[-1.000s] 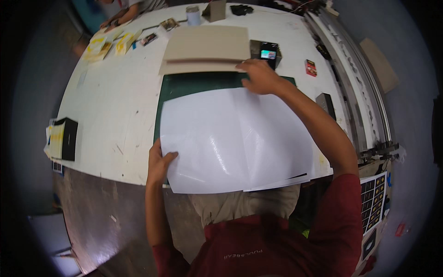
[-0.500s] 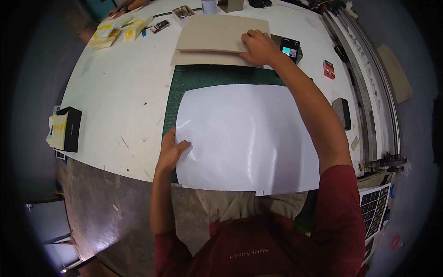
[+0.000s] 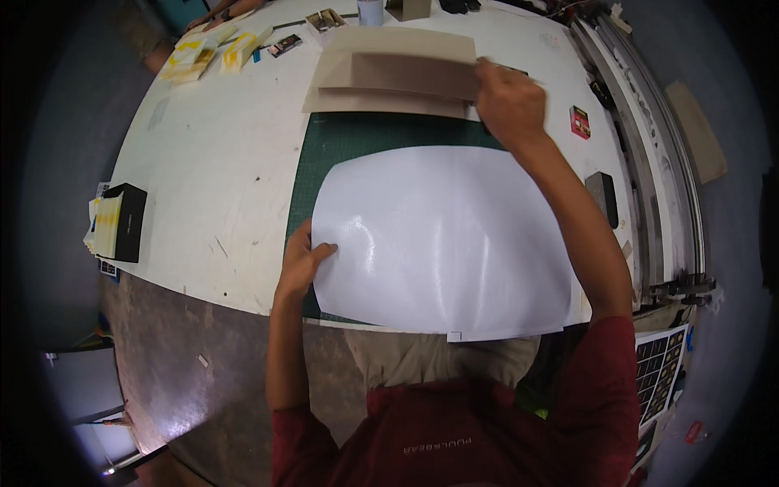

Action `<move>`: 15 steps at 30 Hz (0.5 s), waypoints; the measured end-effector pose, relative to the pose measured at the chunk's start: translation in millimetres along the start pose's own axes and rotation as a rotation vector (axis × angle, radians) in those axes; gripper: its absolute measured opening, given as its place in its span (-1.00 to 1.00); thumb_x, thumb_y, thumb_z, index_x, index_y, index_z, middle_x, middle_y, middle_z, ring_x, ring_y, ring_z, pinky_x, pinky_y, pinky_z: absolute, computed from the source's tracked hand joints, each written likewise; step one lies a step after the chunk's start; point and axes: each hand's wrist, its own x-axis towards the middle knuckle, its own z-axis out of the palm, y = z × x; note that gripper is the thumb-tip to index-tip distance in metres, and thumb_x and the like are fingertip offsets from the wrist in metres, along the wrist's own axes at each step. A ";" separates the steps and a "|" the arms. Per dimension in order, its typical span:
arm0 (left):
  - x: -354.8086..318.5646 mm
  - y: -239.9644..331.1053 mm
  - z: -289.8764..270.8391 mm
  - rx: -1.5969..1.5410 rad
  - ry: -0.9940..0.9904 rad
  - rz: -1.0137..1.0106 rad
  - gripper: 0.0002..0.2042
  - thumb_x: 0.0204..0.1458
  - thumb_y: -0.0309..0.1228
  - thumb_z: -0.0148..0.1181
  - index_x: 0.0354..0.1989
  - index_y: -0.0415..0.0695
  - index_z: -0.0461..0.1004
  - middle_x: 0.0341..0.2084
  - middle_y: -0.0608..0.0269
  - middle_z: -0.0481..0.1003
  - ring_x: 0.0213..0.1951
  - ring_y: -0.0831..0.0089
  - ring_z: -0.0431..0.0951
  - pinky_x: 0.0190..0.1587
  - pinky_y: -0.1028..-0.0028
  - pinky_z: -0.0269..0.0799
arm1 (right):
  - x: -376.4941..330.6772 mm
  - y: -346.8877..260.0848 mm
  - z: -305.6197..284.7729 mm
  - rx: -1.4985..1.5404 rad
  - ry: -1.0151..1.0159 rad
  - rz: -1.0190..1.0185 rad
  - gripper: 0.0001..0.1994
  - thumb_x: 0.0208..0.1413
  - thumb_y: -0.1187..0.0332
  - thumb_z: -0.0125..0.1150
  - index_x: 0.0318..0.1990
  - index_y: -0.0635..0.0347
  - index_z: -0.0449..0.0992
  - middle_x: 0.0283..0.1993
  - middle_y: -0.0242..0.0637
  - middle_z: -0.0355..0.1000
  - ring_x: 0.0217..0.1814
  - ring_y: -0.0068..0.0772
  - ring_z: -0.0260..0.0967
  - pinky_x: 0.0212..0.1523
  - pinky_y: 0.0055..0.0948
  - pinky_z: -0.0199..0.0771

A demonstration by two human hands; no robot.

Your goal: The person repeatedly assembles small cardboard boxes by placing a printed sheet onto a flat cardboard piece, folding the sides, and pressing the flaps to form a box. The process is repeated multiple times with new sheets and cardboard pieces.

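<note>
My left hand (image 3: 302,264) pinches the left edge of a large glossy white sheet (image 3: 430,235), thumb on top and fingers beneath. The sheet bulges upward and hangs slightly past the table's near edge. It covers much of a green cutting mat (image 3: 381,134). Beyond the mat, my right hand (image 3: 511,101) is closed at the right end of a beige cardboard piece (image 3: 410,75), somewhat smeared by motion. That piece is tilted up over other beige cardboard sheets (image 3: 341,49) lying on the table.
A metal rail (image 3: 641,146) runs along the right side of the white table (image 3: 211,187). A red box (image 3: 579,122) and a grey block (image 3: 601,200) lie near it. At left stands a black box (image 3: 131,223) with papers. Yellow-white stacks (image 3: 239,51) sit far left, near another person's hand (image 3: 215,18).
My right hand has moved right and toward me, tilting up a cardboard piece. The phone beside the cardboard is now mostly hidden. My left hand stays at the white sheet's edge.
</note>
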 end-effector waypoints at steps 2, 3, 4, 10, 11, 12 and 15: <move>-7.1 -2.6 2.8 -0.032 0.053 0.034 -0.43 -0.12 -0.63 0.12 0.19 -0.41 0.29 -0.07 0.01 0.51 -0.07 0.33 0.54 0.05 0.41 0.43 | -6.1 -3.7 -59.8 0.378 0.151 0.169 -0.76 0.16 0.29 0.21 -0.14 0.28 0.58 -0.39 -0.07 0.58 -0.36 -0.05 0.59 -0.25 -0.31 0.59; -9.9 -2.9 6.9 -0.054 0.072 0.051 -0.42 -0.11 -0.63 0.12 0.20 -0.41 0.27 -0.06 0.00 0.50 -0.06 0.32 0.53 0.07 0.40 0.42 | -16.5 12.1 -80.3 0.493 0.155 0.196 -0.69 0.24 0.23 0.16 -0.08 0.32 0.55 -0.25 -0.04 0.61 -0.22 -0.21 0.61 -0.17 -0.34 0.58; -8.9 -1.5 8.6 -0.057 0.066 0.018 -0.41 -0.08 -0.64 0.13 0.24 -0.42 0.24 -0.02 -0.02 0.49 -0.01 0.29 0.51 0.09 0.38 0.41 | -29.3 37.5 -99.4 0.755 0.179 0.325 -0.70 0.23 0.23 0.21 -0.07 0.31 0.55 -0.23 -0.15 0.60 -0.19 -0.35 0.57 -0.17 -0.37 0.58; -4.4 -20.5 15.2 0.350 0.487 0.283 -0.43 0.01 -0.52 0.30 0.22 -0.37 0.29 -0.03 -0.06 0.51 0.02 0.21 0.52 0.06 0.36 0.43 | -79.6 97.8 -155.0 1.081 0.126 0.720 -0.56 0.14 0.48 0.28 0.18 0.32 0.39 0.05 -0.04 0.49 0.10 -0.36 0.47 0.15 -0.43 0.46; -6.6 -19.5 20.5 0.479 0.589 0.385 -0.46 0.02 -0.49 0.32 0.21 -0.34 0.33 -0.02 -0.05 0.52 0.01 0.21 0.53 0.05 0.36 0.43 | -90.7 106.1 -154.4 1.143 0.079 0.746 -0.54 0.13 0.49 0.28 0.20 0.33 0.37 0.05 -0.02 0.49 0.11 -0.35 0.47 0.14 -0.43 0.46; -14.6 -15.8 26.8 0.486 0.523 0.438 -0.48 0.01 -0.47 0.34 0.17 -0.31 0.36 -0.03 -0.03 0.52 0.01 0.21 0.53 0.04 0.35 0.43 | -103.5 112.2 -148.2 1.219 0.024 0.765 -0.52 0.14 0.51 0.26 0.22 0.37 0.34 0.02 -0.04 0.52 0.11 -0.38 0.48 0.15 -0.46 0.45; -34.9 21.4 68.5 0.507 0.256 0.617 -0.54 -0.04 -0.42 0.40 0.07 -0.23 0.47 -0.06 0.04 0.55 -0.02 0.25 0.54 0.00 0.33 0.44 | -140.5 101.5 -131.8 1.070 -0.111 0.996 -0.50 0.13 0.52 0.28 0.23 0.38 0.34 -0.07 -0.10 0.57 0.03 -0.45 0.51 0.13 -0.51 0.44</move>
